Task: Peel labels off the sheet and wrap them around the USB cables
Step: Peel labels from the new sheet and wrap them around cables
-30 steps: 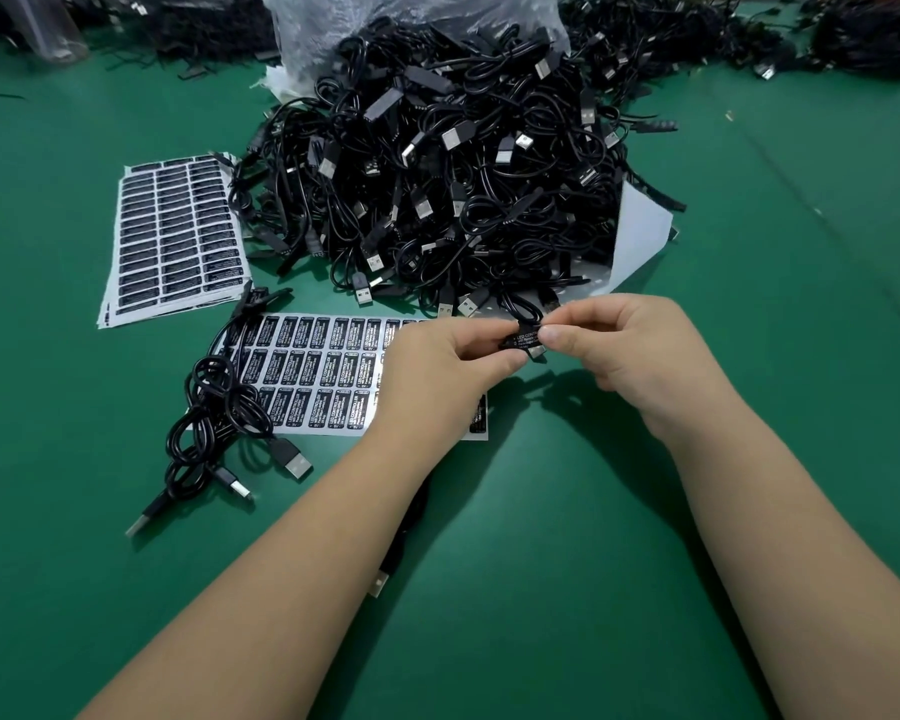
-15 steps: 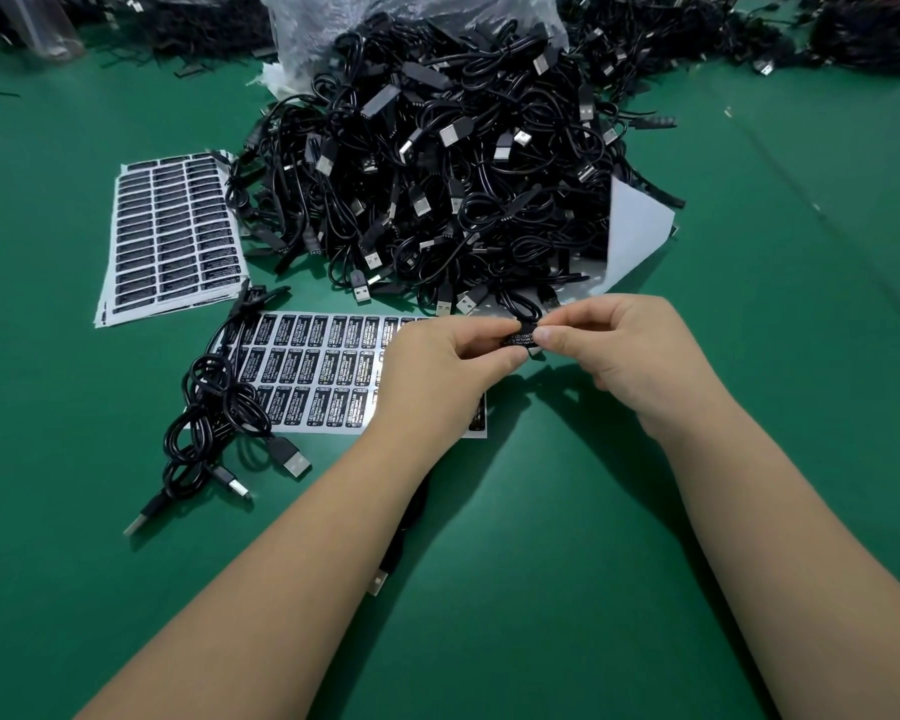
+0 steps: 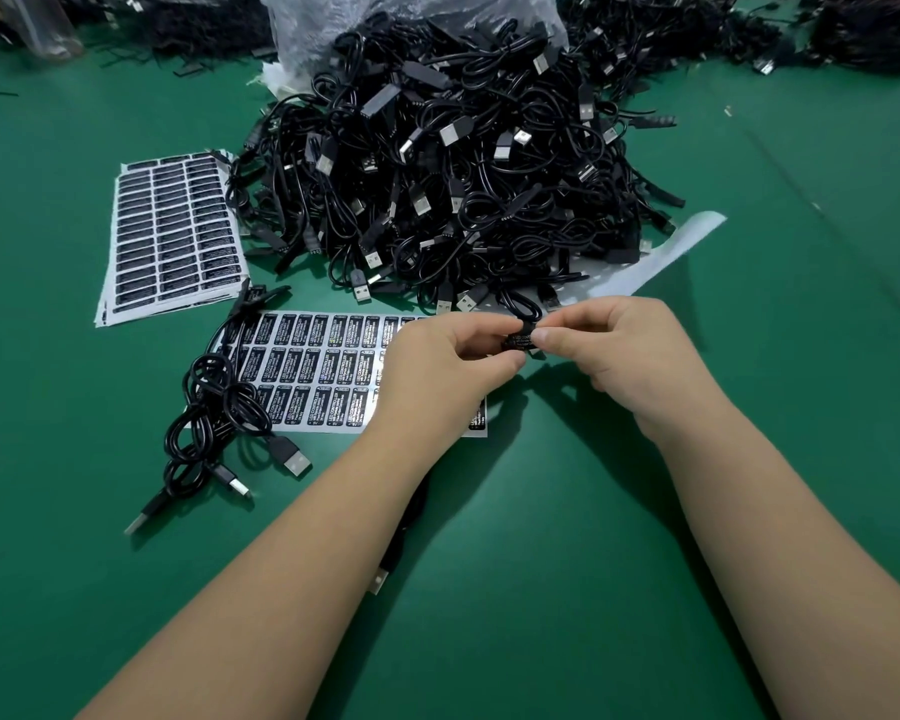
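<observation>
A small black label (image 3: pixel 520 341) with white print is pinched between my left hand (image 3: pixel 448 366) and my right hand (image 3: pixel 624 350), folded around a thin black USB cable (image 3: pixel 523 306) that loops up behind the fingers. The same cable trails down under my left forearm, where its plug (image 3: pixel 380 582) shows. Under my left hand lies the label sheet (image 3: pixel 313 366) with rows of black labels. A big heap of black USB cables (image 3: pixel 453 163) lies just beyond my hands.
A stack of further label sheets (image 3: pixel 172 231) lies at the left. A few coiled cables (image 3: pixel 219 423) rest on the sheet's left edge. White backing paper (image 3: pixel 666 252) sticks out from under the heap. A plastic bag (image 3: pixel 396 13) and more cables lie at the back of the green table (image 3: pixel 541 563).
My fingers have shifted slightly on the label and cable, pressing it closer together. Both arms stay in the same place.
</observation>
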